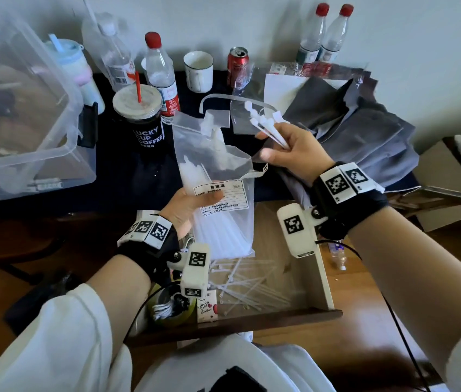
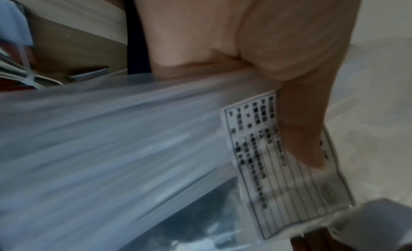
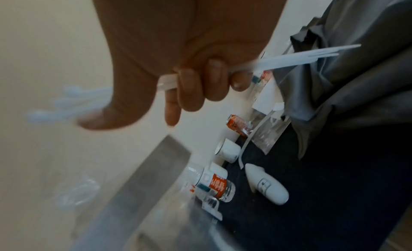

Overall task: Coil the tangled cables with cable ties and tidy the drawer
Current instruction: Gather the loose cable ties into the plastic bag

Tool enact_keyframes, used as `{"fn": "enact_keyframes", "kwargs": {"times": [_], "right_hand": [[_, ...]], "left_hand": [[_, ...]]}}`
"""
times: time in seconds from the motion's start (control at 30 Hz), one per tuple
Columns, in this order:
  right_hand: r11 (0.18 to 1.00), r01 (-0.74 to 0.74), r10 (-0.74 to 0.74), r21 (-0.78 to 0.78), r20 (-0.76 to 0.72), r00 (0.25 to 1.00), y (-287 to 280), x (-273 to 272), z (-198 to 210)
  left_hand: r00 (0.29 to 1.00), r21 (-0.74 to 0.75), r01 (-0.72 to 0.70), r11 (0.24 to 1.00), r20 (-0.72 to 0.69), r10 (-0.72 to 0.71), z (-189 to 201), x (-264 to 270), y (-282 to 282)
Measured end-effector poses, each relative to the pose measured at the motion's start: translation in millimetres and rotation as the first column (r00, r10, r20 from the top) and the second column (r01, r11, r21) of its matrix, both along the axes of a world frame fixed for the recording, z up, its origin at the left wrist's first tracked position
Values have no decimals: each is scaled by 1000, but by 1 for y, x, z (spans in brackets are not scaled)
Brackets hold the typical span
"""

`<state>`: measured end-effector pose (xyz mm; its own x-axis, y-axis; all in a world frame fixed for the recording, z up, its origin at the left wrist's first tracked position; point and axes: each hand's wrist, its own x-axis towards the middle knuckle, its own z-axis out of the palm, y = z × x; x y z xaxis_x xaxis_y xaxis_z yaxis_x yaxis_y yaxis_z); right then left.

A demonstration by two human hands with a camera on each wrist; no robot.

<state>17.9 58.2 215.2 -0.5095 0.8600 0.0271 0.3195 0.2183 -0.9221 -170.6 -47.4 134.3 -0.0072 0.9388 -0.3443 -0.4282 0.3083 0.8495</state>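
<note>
Risk: the ties (image 1: 266, 126) in the right hand (image 1: 294, 154) could fan out and drop, since the bunch is held near one end and its heads stick out free at 11 o'clock.
Risk 2: the bag (image 1: 218, 176) is soft and its mouth sags; ties may catch on its edge if fed in.
Right hand: fingers (image 3: 191, 89) curled round the ties, thumb loose.
Left hand (image 1: 192, 205): pinches the bag at its label (image 2: 287, 166), thumb on top.
Ties to bag: up at 1 o'clock from the bag mouth, apart.
Drawer (image 1: 322, 275): open at 6 o'clock, loose ties (image 1: 252, 287) scattered inside.
</note>
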Motion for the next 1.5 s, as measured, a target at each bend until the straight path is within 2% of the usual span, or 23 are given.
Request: {"fn": "enact_keyframes", "kwargs": {"times": [0.07,0.1,0.17,0.23,0.3,0.4,0.5,0.6,0.7,0.83,0.93,1.07,1.2,1.4,1.5], "right_hand": [[995,53,-59,-88,-62,996,2,4,-1],[992,71,-76,-101,-48,996,4,6,-3],[998,61,-62,5,123,990,9,12,-7],[982,-48,-23,182,372,928,13,18,-5],[940,-132,-44,316,493,869,13,20,2],[856,-227,-81,465,555,828,11,16,14],[772,-321,-91,549,595,798,11,14,20],[646,-416,-79,640,598,797,10,14,27],[573,-492,-47,656,625,779,8,9,33],[491,-611,13,621,696,718,1,-3,31],[544,-609,32,577,711,703,2,-6,30],[594,-535,29,600,649,760,9,0,34],[630,-513,40,583,636,771,15,2,36],[689,-439,-2,577,607,795,24,-10,36],[687,-466,34,558,616,787,24,-11,29]], "left_hand": [[1000,-13,19,1000,-10,-19,-3,-5,-1],[1000,-21,28,999,-9,-29,-5,-7,0],[999,-21,49,999,-16,-49,-6,-9,-1],[996,-5,86,996,-40,-86,-4,-10,-1],[991,-16,113,993,-66,-114,-1,-10,-3],[983,-69,134,989,-115,-142,1,-12,-4],[969,-91,163,982,-170,-177,3,-11,-7],[954,-115,198,973,-204,-219,7,-10,-10],[942,-143,221,965,-224,-250,11,-9,-11],[923,-176,238,955,-265,-279,15,-3,-9],[897,-186,268,945,-309,-315,16,-1,-9],[884,-212,272,939,-331,-331,16,-6,-9],[868,-226,279,933,-357,-345,19,-6,-9],[881,-215,255,943,-350,-318,25,-13,-5],[886,-193,274,942,-330,-325,27,-13,-6]]}}
